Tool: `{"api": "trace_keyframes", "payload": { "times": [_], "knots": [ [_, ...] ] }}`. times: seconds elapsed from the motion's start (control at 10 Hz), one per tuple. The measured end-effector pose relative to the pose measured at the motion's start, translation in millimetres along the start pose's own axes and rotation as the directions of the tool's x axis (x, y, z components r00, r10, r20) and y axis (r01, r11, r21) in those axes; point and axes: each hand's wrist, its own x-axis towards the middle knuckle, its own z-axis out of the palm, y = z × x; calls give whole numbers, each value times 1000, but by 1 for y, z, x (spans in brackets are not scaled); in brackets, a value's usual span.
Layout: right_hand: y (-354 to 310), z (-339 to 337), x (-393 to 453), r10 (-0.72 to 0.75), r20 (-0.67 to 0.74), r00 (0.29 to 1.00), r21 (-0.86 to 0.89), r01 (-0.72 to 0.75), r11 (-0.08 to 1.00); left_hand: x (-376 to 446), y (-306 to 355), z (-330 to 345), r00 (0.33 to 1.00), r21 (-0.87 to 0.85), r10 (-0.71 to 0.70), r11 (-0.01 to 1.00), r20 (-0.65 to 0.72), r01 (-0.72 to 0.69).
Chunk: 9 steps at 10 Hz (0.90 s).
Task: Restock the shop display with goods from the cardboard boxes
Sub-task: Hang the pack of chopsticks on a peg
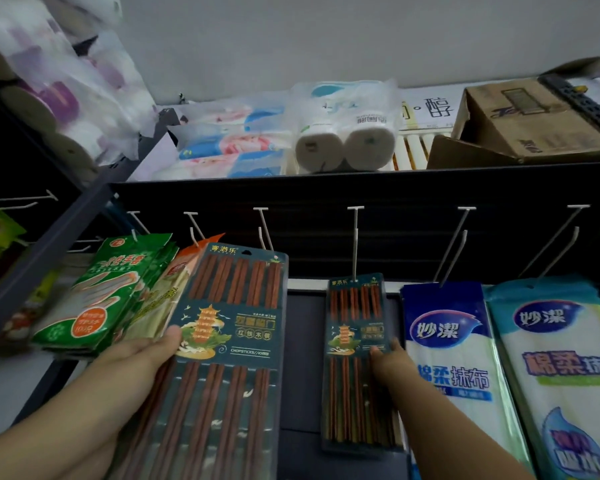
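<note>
Item: dark teal card-backed pack of red-brown wooden chopsticks (229, 341), held in front of the dark slatted display panel (326, 195), not yet hung; punched hanger hole at top, near the white wire peg hooks (262, 226) but not threaded. Companion item: second identical chopstick pack (357, 362), apparently the front one of a small stack, hanging on the central peg (355, 244), just left of the blue-and-white cleaning-cloth packs (454, 358). Risks, as judged: hanger hole missing the hook tip through the pack's tilt; neighbouring green glove packs (108, 292) knocked off their peg by the pack's left edge; hung stack pushed askew or slid off by pressure from the right side. Pose: left hand (142, 358) reaching from lower left, thumb on the card face, remaining fingers behind, gripping the pack at mid-height. Right hand (392, 362) extended from lower right, fingertips at the hung pack's right edge, seemingly pinching or steadying it; exact finger closure hard to tell. Source stock: brown cardboard box (530, 123) on the top shelf, far right.
</note>
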Motion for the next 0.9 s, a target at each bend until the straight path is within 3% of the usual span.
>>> {"api": "trace_keyframes", "payload": {
  "times": [0.1,0.2,0.3,0.4,0.5,0.6,0.7,0.8,0.9],
  "knots": [
    [11,6,2,26,-32,999,-20,-26,999,20,-29,3,999,54,-29,998,23,27],
    [-4,5,-32,26,-112,993,-159,-44,986,22,-28,16,998,73,-53,996,34,51],
    [-20,3,-51,-224,-13,974,11,225,974,-42,36,42,997,-3,-5,1000,71,5],
    [-28,-4,-96,-374,149,916,435,279,856,-76,67,65,991,-134,31,991,132,-13],
    [-17,-11,-111,-371,385,845,484,158,861,-88,80,86,986,-242,22,970,163,18],
    [4,-10,-116,-375,472,797,510,100,855,-89,85,103,987,-258,-1,965,161,43],
    [12,-19,-121,-465,321,825,579,217,786,-90,88,116,977,-226,13,973,213,36],
    [1,-44,-122,-532,199,823,556,352,753,-93,92,119,973,-118,86,991,213,-62],
    [-13,-56,-106,-513,113,851,521,389,760,-101,95,107,969,17,185,982,161,-190]
  ]
}}
